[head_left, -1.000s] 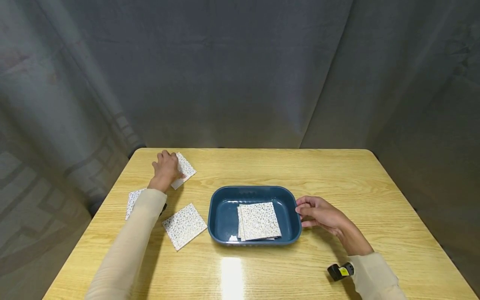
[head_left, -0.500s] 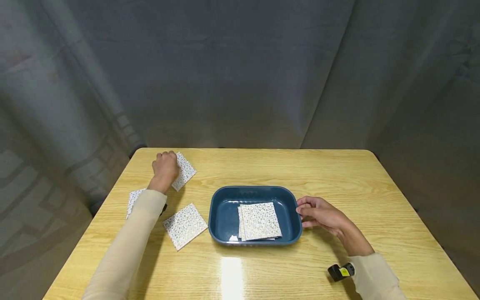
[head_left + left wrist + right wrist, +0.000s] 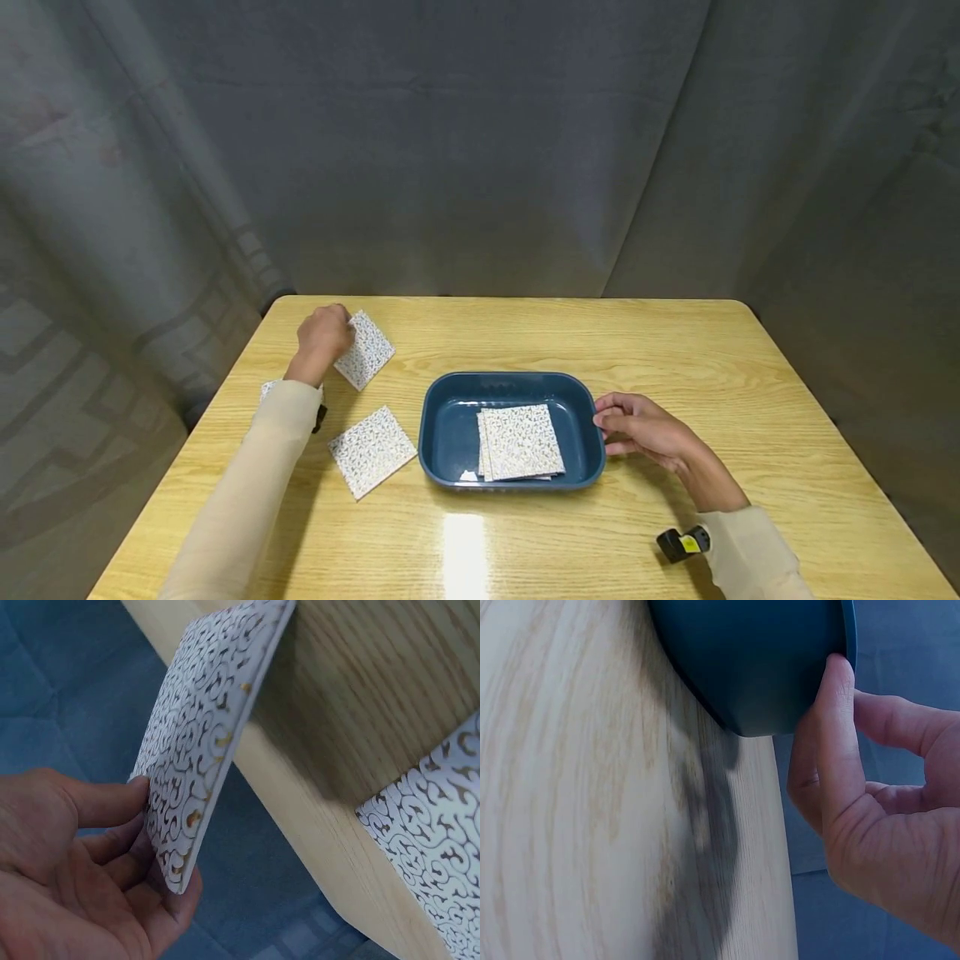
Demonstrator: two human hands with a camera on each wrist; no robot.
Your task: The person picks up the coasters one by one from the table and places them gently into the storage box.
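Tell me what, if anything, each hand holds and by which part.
The left hand pinches a scroll-patterned white square by an edge, near a corner. The right hand touches the blue dish near its rim; whether it grips cannot be told.

Tray [image 3: 452, 425], lower centre: plain dark blue. Top panel [image 3: 522, 442] inside it: white, grey-gold speckling. Panel [image 3: 195, 727], left of centre in left wrist view: white, brown scrolls, gold flecks. Table [image 3: 712, 358]: grained yellow wood. Curtain [image 3: 480, 167], top: dark grey. 2 sleeves [image 3: 247, 483], lower left and right: cream. Wrist device [image 3: 675, 545], lower right: black, yellow label [image 3: 688, 543].
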